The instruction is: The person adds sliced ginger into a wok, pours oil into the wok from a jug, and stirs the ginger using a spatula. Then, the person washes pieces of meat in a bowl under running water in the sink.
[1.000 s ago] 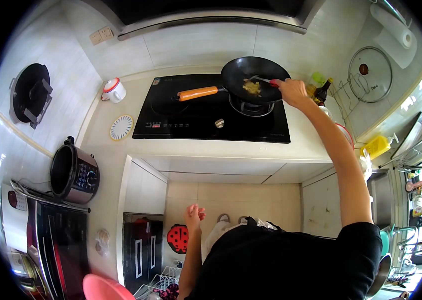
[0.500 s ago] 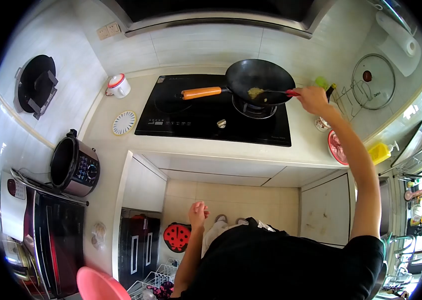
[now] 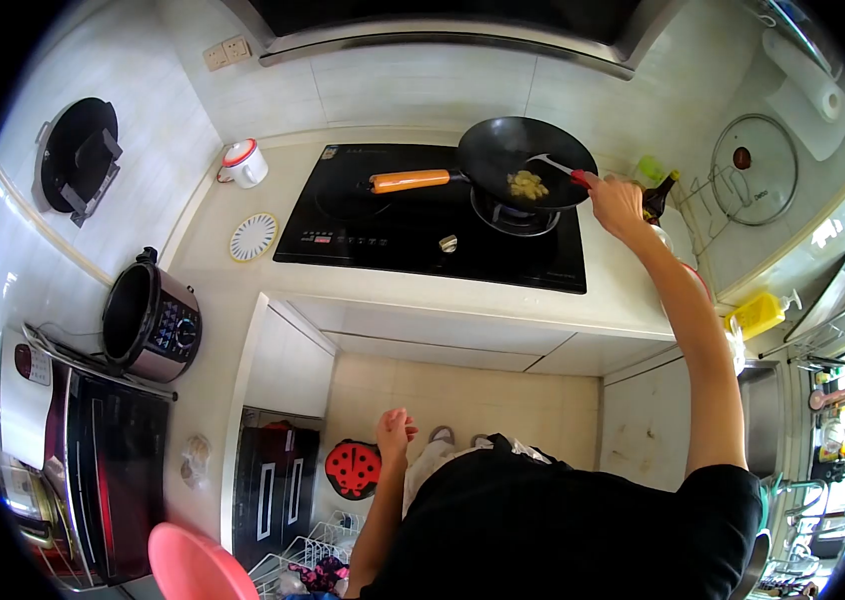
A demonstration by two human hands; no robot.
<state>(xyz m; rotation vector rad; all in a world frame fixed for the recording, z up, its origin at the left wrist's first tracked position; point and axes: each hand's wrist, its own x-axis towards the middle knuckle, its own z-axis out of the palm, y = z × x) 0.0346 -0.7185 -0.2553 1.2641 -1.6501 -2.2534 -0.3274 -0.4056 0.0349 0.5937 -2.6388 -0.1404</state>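
The black wok (image 3: pixel 503 145), with an orange handle, sits on the right burner, holding yellowish pieces of food (image 3: pixel 528 184). The red-handled spatula (image 3: pixel 555 163) slants over the wok, its metal end inside.

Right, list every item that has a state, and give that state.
Wok: uncovered, over the right-hand burner
Yellowish food pieces: clustered in the wok
Spatula: held by the right hand
Left hand: loosely curled, nothing visible in it
Burner: lit or not, cannot tell
Electric pressure cooker: open
White mug: lidded
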